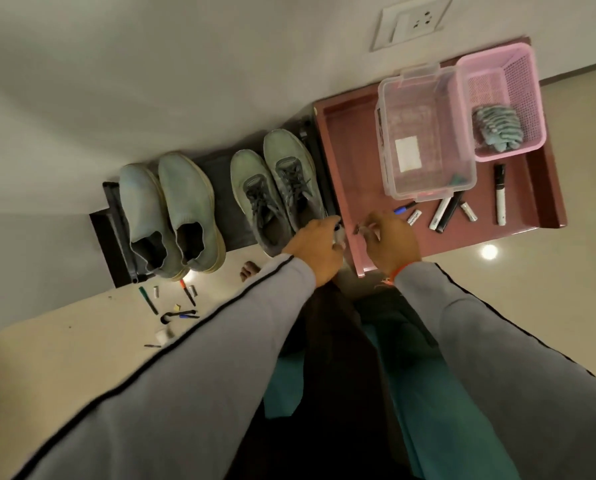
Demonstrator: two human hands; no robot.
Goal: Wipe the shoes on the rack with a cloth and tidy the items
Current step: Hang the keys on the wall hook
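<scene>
Both hands are curled tight on small things, the left hand (319,249) and right hand (390,242), and one could slip down past the tray (355,188) edge just under them.

- Two pairs of grey shoes, slip-ons (172,213) and lace-ups (275,181), stood side by side on a dark rack (220,168).
- A blue-grey cloth (497,128) lay bunched in a pink basket (528,64).
</scene>
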